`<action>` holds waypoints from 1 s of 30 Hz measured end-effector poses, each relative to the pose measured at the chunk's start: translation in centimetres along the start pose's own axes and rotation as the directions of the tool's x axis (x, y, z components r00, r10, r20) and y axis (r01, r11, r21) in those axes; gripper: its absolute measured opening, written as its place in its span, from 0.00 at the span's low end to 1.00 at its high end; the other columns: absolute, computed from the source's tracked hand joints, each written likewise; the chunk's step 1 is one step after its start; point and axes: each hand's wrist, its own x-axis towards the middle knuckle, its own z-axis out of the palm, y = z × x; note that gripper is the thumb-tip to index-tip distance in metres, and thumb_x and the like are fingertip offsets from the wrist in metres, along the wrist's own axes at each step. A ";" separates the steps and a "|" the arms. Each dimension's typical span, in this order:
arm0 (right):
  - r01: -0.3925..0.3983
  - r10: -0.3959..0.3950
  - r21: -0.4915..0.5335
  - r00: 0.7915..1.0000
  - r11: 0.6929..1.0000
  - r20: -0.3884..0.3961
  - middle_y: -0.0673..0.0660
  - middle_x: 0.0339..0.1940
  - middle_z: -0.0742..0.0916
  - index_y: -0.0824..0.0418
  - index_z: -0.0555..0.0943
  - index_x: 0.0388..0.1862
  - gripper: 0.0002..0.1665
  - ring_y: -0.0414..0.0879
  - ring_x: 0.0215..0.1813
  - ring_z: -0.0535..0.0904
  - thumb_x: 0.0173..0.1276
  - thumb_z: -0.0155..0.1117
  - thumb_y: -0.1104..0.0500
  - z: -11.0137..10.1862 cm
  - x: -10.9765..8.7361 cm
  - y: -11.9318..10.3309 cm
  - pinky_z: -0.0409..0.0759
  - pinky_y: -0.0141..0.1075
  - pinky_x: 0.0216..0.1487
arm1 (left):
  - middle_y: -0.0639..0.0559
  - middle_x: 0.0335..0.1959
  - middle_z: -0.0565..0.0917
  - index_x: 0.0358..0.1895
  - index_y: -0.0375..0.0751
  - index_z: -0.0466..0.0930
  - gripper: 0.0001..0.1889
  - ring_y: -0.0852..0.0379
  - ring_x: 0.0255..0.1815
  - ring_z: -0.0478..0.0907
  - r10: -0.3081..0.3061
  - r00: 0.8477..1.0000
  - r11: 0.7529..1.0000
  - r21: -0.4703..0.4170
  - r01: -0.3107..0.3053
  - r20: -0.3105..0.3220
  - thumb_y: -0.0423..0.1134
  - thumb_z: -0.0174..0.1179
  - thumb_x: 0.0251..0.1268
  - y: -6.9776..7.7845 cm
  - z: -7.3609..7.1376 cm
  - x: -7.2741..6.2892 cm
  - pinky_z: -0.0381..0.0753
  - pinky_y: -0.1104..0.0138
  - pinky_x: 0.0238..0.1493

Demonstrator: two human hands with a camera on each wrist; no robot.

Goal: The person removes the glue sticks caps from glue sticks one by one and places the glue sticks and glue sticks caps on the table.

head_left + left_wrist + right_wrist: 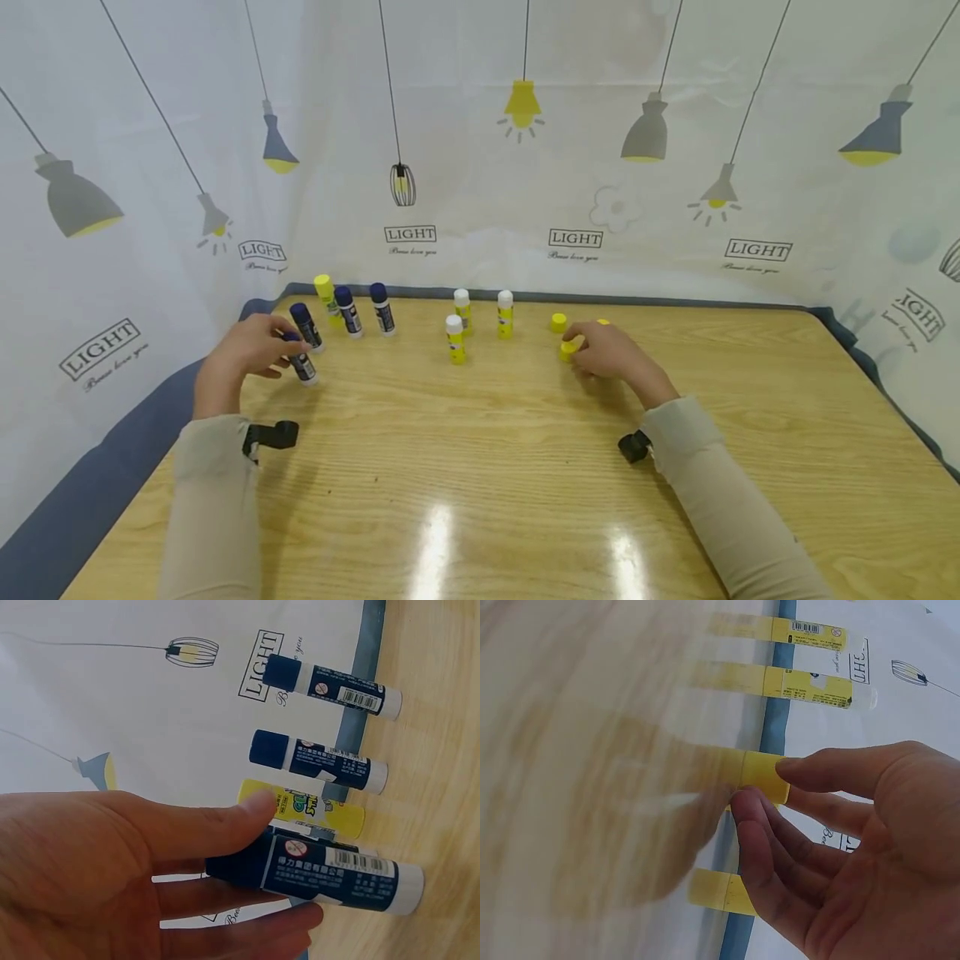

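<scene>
My left hand point(251, 346) holds a navy glue stick point(337, 871) by its cap between thumb and fingers, at the table's left; its white base points down. Just behind stand another navy glue stick point(306, 325) and a yellow glue stick point(326, 293). Two more navy glue sticks, one nearer point(348, 310) and one farther right point(382, 308), stand close by. Over on the right, my right hand point(609, 350) pinches a small yellow cap point(766, 777) at the tabletop, thumb on its upper edge. A second yellow cap point(558, 322) sits behind it, and a third point(603, 322) shows partly past the hand.
Mid-table stand three white-topped yellow glue sticks: a front one point(455, 342), a back one point(462, 310) and a right one point(506, 317). Behind the wooden table point(465, 450) hangs a white curtain point(480, 183) printed with lamps.
</scene>
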 end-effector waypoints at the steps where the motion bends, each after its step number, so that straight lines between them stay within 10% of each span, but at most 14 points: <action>1: -0.003 0.003 0.008 1.000 1.000 0.010 0.66 0.50 0.89 0.66 0.76 0.69 0.30 0.46 0.33 0.84 0.67 0.57 0.64 0.0 0.0 0.0 0.80 0.36 0.37 | 0.24 0.61 0.77 0.69 0.23 0.68 0.30 0.30 0.58 0.82 0.001 1.000 1.000 0.004 -0.001 0.000 0.44 0.61 0.77 -0.1 0.1 0.0 0.89 0.54 0.47; 12: -0.026 0.023 0.029 0.997 0.999 0.079 0.58 0.32 0.84 0.66 0.68 0.75 0.32 0.47 0.24 0.84 0.77 0.59 0.53 -0.5 -0.4 -1.1 0.79 0.36 0.34 | 0.22 0.61 0.77 0.73 0.22 0.65 0.34 0.31 0.58 0.82 -0.018 0.998 0.999 -0.026 0.020 0.060 0.37 0.66 0.71 -1.9 0.4 0.4 0.88 0.52 0.51; 17: -0.030 0.022 0.073 0.994 0.997 0.110 0.61 0.38 0.85 0.66 0.64 0.77 0.34 0.47 0.25 0.83 0.79 0.59 0.53 -1.0 -1.0 -1.3 0.83 0.38 0.35 | 0.22 0.64 0.75 0.77 0.19 0.53 0.42 0.29 0.63 0.79 -0.009 0.997 0.997 -0.080 0.015 0.080 0.41 0.65 0.73 -2.6 0.3 1.0 0.87 0.52 0.54; 30: 0.037 -0.039 0.050 0.998 0.998 0.044 0.66 0.44 0.89 0.66 0.65 0.76 0.33 0.52 0.29 0.86 0.80 0.58 0.53 -1.8 -2.2 -2.0 0.80 0.37 0.35 | 0.23 0.67 0.73 0.70 0.21 0.64 0.34 0.32 0.63 0.80 -0.042 0.993 0.991 -0.121 0.056 0.112 0.44 0.65 0.74 -2.4 1.4 2.4 0.85 0.50 0.58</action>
